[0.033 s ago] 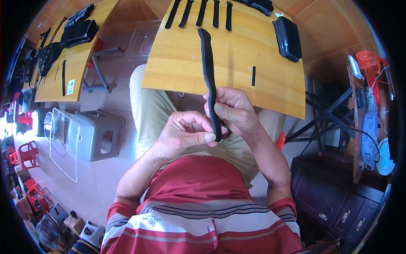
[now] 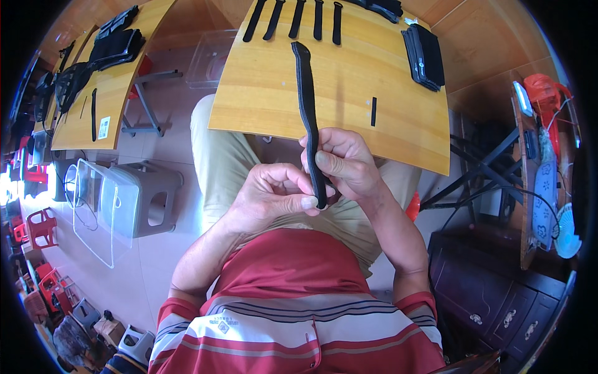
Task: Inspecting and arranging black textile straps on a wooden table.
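Note:
A long black fabric strap (image 2: 304,93) runs from over the wooden table (image 2: 261,100) down to my lap, its near end between my hands. My left hand (image 2: 274,193) pinches that end between thumb and forefinger. Slightly higher up, my right hand (image 2: 346,163) grips the strap with its thumb across it; its other fingers curl behind. Whether the strap's far end touches the table I cannot tell. A short black strip (image 2: 374,111) lies on the table to the right of the strap.
Several black straps (image 2: 296,20) lie in a row at the table's far side. A stack of folded black cloth items (image 2: 423,57) sits at its right. Left of me are a grey stool (image 2: 146,196) and a second table (image 2: 84,128); a dark cabinet (image 2: 492,293) stands at lower right.

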The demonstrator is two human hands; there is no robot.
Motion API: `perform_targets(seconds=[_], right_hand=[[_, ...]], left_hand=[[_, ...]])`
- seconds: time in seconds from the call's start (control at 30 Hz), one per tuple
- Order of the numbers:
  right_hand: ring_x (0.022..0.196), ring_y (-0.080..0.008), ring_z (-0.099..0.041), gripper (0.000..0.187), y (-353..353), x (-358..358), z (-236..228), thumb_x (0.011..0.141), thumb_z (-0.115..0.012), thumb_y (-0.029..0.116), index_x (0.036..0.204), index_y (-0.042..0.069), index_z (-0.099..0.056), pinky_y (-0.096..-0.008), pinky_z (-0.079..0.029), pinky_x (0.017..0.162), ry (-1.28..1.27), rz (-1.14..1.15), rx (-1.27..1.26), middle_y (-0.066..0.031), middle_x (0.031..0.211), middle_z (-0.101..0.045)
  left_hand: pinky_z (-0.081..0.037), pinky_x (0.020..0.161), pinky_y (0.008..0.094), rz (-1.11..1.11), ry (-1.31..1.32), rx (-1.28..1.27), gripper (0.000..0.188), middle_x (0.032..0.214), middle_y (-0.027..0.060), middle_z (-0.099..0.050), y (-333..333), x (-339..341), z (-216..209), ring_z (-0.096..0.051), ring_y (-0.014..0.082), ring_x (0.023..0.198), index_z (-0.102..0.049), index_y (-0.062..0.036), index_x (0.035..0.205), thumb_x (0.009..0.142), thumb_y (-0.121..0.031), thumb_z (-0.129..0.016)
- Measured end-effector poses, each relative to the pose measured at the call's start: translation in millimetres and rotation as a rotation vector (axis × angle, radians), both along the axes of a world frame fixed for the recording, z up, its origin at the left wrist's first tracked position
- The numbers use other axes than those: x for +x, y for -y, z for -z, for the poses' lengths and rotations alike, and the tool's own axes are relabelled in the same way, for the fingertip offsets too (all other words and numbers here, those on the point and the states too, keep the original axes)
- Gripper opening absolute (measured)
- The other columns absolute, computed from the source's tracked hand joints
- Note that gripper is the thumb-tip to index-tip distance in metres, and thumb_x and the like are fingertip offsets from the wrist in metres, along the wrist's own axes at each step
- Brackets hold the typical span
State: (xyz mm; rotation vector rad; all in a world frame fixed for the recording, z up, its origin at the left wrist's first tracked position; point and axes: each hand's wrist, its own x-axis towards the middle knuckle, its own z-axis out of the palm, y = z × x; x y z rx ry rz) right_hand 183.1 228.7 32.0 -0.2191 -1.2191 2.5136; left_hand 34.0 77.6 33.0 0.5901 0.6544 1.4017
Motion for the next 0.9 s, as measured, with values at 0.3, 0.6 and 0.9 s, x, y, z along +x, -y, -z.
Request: perform_targets(seconds=[0.3,0.6,0.9], right_hand=[[0.086,-0.0121,-0.067,0.03,-0.9,2.3,3.9,0.099,-0.069,0.011,0.124,-0.005,-0.063,-0.0239,-0.056,0.075,0.009,-0.005,-0.013,-0.0083,0.099,-0.069],[0.088,-0.0111,-0.067,0.022,-2.1,2.0,2.7,0.099,-0.068,0.008,0.117,-0.004,-0.064,-0.023,-0.056,0.077,0.006,0.023,-0.003,-0.0077,0.1,-0.07],[0.087,-0.011,-0.066,0.023,-0.7,2.5,1.3,0.099,-0.068,0.009,0.118,-0.004,-0.064,-0.0226,-0.055,0.076,0.033,0.072,0.02,-0.0077,0.1,-0.07]], left_hand=[[-0.061,0.082,0.0301,-0.047,0.03,-0.019,0.014,0.101,0.0114,-0.072,-1.7,5.5,-6.8,-0.071,0.0159,0.089,-0.059,-0.0019,0.093,0.093,0.003,-0.073],[-0.064,0.083,0.0343,-0.066,-0.039,-0.001,0.01,0.108,0.0266,-0.072,-4.3,9.2,-0.7,-0.075,0.026,0.094,-0.064,0.0012,0.1,0.093,0.004,-0.071],[-0.064,0.084,0.0338,-0.03,0.026,0.001,0.014,0.111,0.0264,-0.071,-7.0,8.8,5.8,-0.075,0.0264,0.094,-0.066,0.0024,0.107,0.095,-0.001,-0.071]])
